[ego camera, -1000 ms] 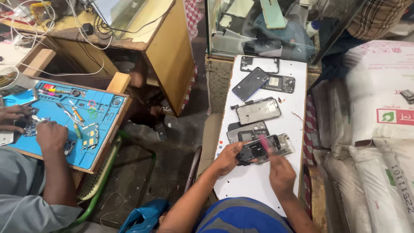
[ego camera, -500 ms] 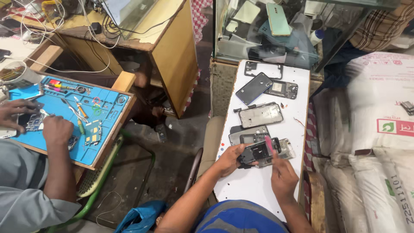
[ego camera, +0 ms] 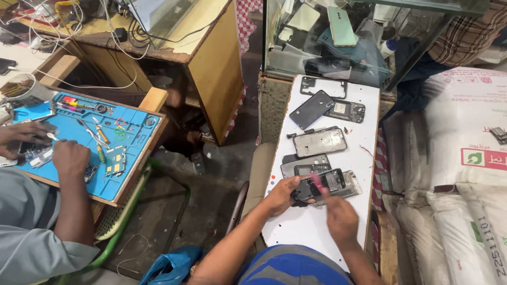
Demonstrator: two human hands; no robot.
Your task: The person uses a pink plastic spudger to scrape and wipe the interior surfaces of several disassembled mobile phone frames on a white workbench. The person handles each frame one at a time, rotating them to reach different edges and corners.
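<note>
Far left: a co-worker's two hands busy over a blue silicone repair mat strewn with small screwdrivers, tweezers and a green circuit board. Past a wooden cabinet, a narrow white bench carrying opened phones. Left hand clamped around the near-side edge of a dark, opened phone body with its back cover off, thumb on top, pinning it flat on the bench. Right hand pinched shut on a thin pink plastic pry tool, tip pressed into the phone's exposed insides. Just beyond, touching or nearly so, a grey phone mid-frame; further up, a silver metal-backed frame, then a dark blue phone back cover lying partly over a black circuit-bearing frame, and an empty black bezel near the glass display case. Risks from here, as a judgement: too steep or too hard a push with the pry tool, and a slip across the board, with a torn ribbon cable or a gouged component; a loosened left-hand hold, and the body skidding into the grey mid-frame or towards the bench's right edge, beside the white woven sacks; small loose bits on the bench easily swept off by a sleeve.
</note>
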